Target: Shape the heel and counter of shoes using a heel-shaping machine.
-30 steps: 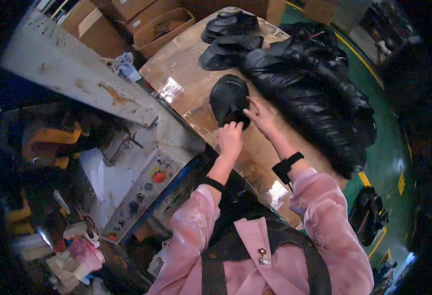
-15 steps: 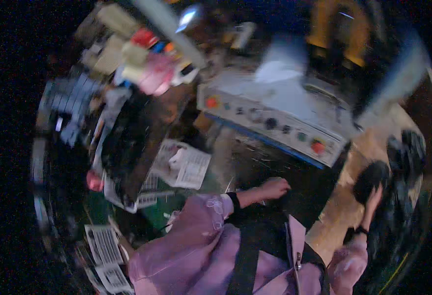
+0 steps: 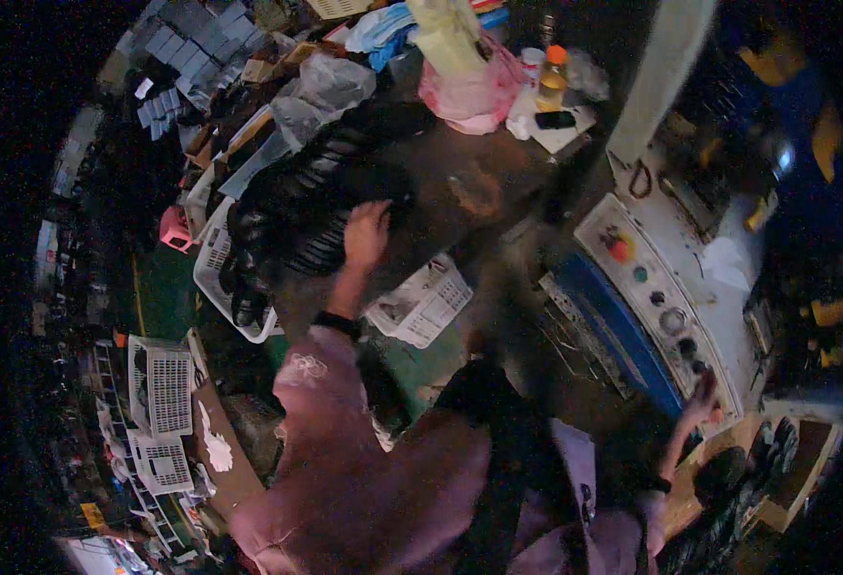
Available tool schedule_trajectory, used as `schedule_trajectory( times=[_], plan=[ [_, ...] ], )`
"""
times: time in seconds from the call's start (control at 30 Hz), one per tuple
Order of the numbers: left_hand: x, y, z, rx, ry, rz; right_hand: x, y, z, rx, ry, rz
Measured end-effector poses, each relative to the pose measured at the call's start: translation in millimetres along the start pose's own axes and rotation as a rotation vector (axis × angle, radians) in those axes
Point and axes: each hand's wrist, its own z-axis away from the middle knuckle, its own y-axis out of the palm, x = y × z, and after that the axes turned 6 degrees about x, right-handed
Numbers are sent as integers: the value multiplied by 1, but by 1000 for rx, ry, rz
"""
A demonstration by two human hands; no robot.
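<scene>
My left hand [image 3: 368,233] reaches forward over a dark table, fingers stretched at the edge of a heap of curved black pieces [image 3: 321,225]. The pieces lie in overlapping rows, and their exact kind is too dark to tell. I see nothing held in that hand. At the near end of a pale control panel [image 3: 672,321] is my right hand [image 3: 697,401], its fingers stretched out beside a red button [image 3: 715,415]. Whether they touch the button is unclear. Right of that hand, a dark rounded piece [image 3: 721,471] rests on a light wooden board [image 3: 685,498].
A white basket [image 3: 421,305] stands below the table edge. Pink and yellow bags [image 3: 469,91] and an orange-capped bottle [image 3: 553,79] sit at the back. Grey crates [image 3: 161,388] are at left. A slanting pale post [image 3: 666,77] rises behind the panel.
My view has swung left. My left hand has moved from in front of my body to the black heap. The right hand has left the dark rounded piece and come to the panel's end.
</scene>
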Motion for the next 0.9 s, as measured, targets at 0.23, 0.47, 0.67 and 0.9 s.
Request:
schedule_trajectory(
  times=[0.23, 0.47, 0.67, 0.9],
  plan=[
    [117, -46, -83, 495, 302, -629, 216, 238, 8, 664, -234, -74],
    [37, -95, -117, 517, 421, 310, 361, 312, 13, 984, -231, -172],
    [-112, -121, -90, 735, 890, 612, 434, 306, 8, 1078, -670, -47],
    [-227, -82, -75, 1209, 904, 718, 390, 203, -12, 1491, -174, -219]
  ],
)
